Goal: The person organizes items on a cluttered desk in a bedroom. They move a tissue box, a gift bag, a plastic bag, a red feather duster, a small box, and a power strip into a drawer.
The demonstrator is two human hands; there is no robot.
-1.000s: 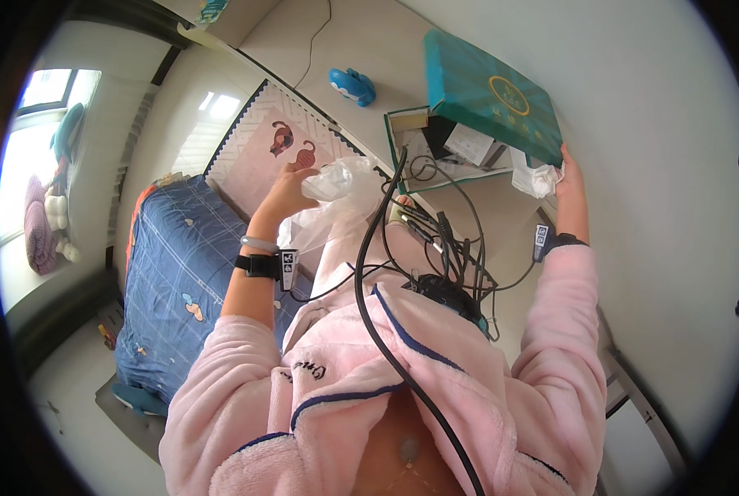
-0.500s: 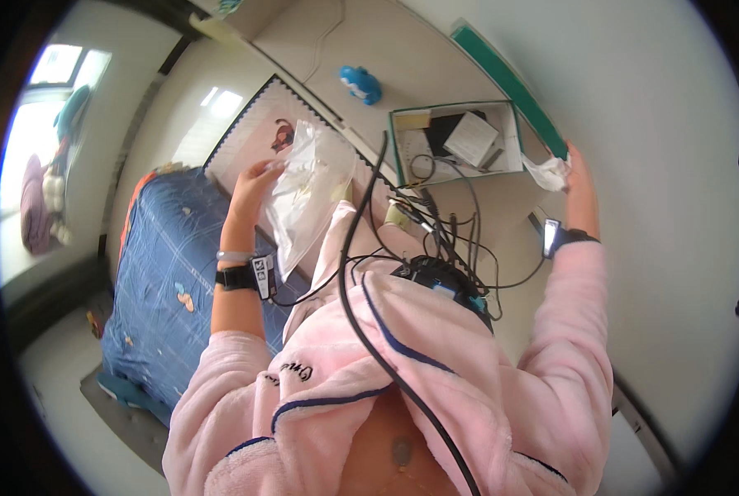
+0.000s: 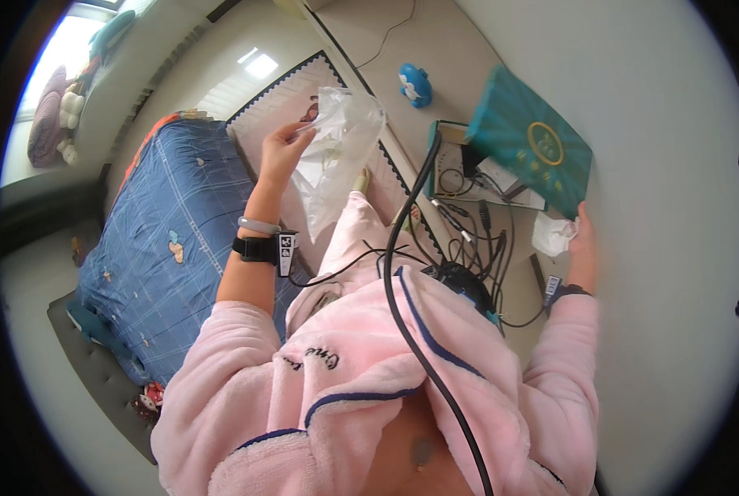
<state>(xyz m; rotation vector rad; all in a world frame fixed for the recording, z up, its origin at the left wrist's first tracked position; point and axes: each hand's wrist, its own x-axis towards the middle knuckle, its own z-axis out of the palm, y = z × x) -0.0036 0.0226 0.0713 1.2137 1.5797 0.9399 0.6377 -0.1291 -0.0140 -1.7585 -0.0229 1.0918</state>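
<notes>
A clear plastic bag [image 3: 342, 124] hangs from the pinched fingers of my left hand [image 3: 285, 151], over the pink mat. My right hand [image 3: 583, 246] is closed at the near corner of a green box lid [image 3: 535, 140], which bears a gold ring. A crumpled white tissue [image 3: 555, 234] is also in the right hand, against the palm; the fingers behind it are partly hidden. Tilted, the lid covers part of an open box [image 3: 438, 136] with a green edge. Dark and white items and a cable show inside the box.
Several black cables [image 3: 485, 240] bunch in front of my waist, and one thick cable [image 3: 392, 306] runs down across my robe. A blue toy [image 3: 416, 85] stands beyond the box. On the left is a bed [image 3: 167, 215] with a blue cover; a pale wall [image 3: 667, 207] rises at right.
The lid has swung from edge-on to showing its decorated top and now overlaps the box. My left hand has raised the bag slightly. The whole view has shifted.
</notes>
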